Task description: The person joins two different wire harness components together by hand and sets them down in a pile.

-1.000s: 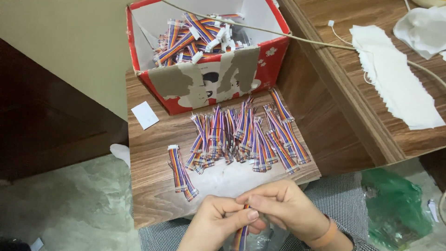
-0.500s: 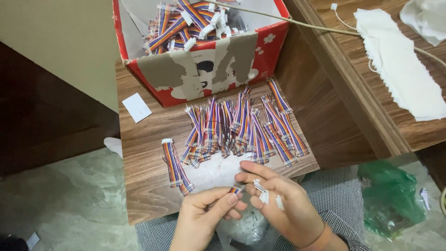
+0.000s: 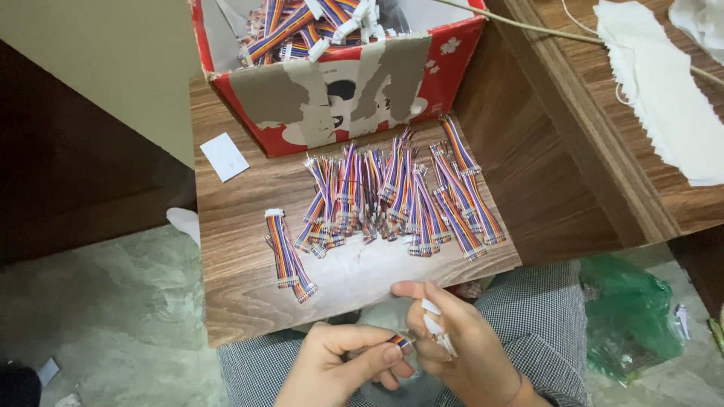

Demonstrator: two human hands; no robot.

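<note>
The bench (image 3: pixel 249 301) is a small wood board, and its near edge sits right by the person's knees. A big pile of cables (image 3: pixel 392 196) lies in the middle of it, close to that edge. A bump could push some off onto the floor.

The red box (image 3: pixel 445 71) stands at the far end, open on top. It is full of the same striped cables with white ends.

The left hand (image 3: pixel 339 369) pinches one cable (image 3: pixel 400 343) between thumb and finger, near the lap. The right hand (image 3: pixel 460 347) is curled shut on a few white plugs (image 3: pixel 437 332). These are tiny, so a loose grip could let one slip and get lost.
</note>
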